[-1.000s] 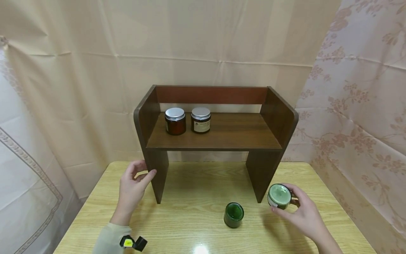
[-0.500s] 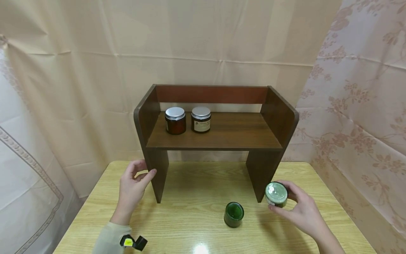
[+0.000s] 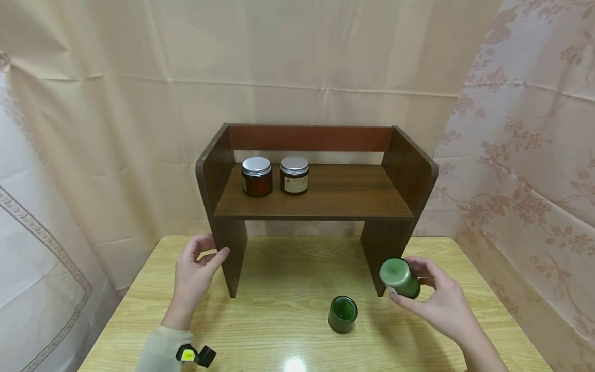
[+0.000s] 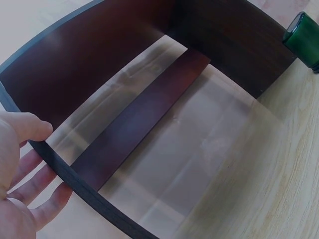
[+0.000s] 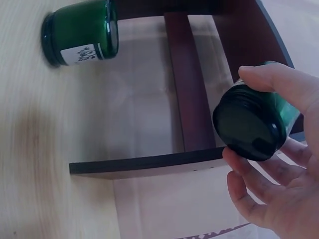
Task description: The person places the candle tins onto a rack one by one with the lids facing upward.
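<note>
1. Grip: the right hand [image 3: 439, 302] holds a green cylindrical glass jar [image 3: 401, 281] between thumb and fingers, spread to the jar's width.
2. Axis: tilted. The pale-green end faces up and leftward; the dark end points down and rightward.
3. Adjacent: the right panel of a dark-brown wooden shelf [image 3: 348, 199] lies just beyond the held jar; contact cannot be determined.
4. Left of the grip, slightly nearer the person: a second green glass jar [image 3: 342, 321] stands on the yellow wood-grain table [image 3: 269, 333]. The right hand is nearer to it.
5. Well left: the left hand [image 3: 195, 274] clasps the left panel's front edge, thumb inside, fingers outside.
</note>
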### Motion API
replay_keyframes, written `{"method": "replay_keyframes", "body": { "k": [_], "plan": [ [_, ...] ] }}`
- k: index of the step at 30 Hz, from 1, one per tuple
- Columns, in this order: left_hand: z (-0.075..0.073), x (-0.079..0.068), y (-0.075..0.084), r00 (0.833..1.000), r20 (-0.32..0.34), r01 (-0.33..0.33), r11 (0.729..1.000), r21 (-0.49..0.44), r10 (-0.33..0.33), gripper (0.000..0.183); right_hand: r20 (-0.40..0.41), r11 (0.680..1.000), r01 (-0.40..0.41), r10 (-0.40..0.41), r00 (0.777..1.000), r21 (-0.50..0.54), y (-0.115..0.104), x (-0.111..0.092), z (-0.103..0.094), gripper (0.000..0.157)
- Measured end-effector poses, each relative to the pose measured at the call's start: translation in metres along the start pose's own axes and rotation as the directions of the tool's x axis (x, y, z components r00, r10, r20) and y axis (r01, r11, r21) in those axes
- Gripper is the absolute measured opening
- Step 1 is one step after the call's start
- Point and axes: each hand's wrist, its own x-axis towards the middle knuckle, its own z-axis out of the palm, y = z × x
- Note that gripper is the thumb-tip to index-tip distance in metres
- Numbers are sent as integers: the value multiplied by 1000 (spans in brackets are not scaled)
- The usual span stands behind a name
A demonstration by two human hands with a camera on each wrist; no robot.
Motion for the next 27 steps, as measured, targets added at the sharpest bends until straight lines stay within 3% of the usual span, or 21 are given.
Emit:
{"method": "replay_keyframes", "body": {
  "k": [4,11,27],
  "plan": [
    [0,0,0,1000,2,-5,1000,-5,5,33,0,1000,-9,9,1000,-10,-3,2,0,74],
    [1,0,1,1000,-4,7,1000,-5,-7,33,10,995,-67,66,998,70,-8,3,3,72],
    [1,-1,0,1000,-17,-1,1000,-7,1,34,-2,989,-72,73,997,127,-11,5,1,72]
  ]
}}
